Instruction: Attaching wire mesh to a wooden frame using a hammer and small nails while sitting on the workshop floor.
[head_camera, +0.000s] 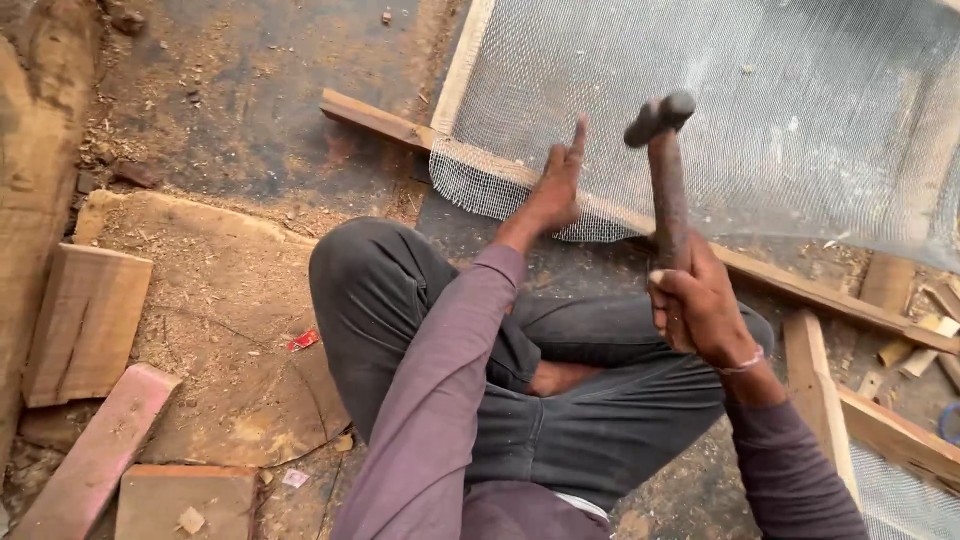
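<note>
We note the right hand (700, 310) gripping a raised hammer (665, 170); the left hand (555, 190), fingers spread, pins mesh (760, 110) to the frame (640, 222). We advise striking clear of those fingers.

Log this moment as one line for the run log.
right hand: grips raised hammer | left hand: on mesh at wooden frame

One cam only, head-worn, so no 2nd view to overlap. Looks steeply down from above the seated person, facing fwd over the crossed legs (520, 380) to the floor (230, 120). Close range: both sleeves enter from the bottom edge, left hand (555, 190) and right hand (700, 310) mid-frame. Wire mesh on its wood frame (800, 110) fills the top right; loose wood offcuts (85, 320) sit at left. Slight tilt, horizon not in view.
</note>
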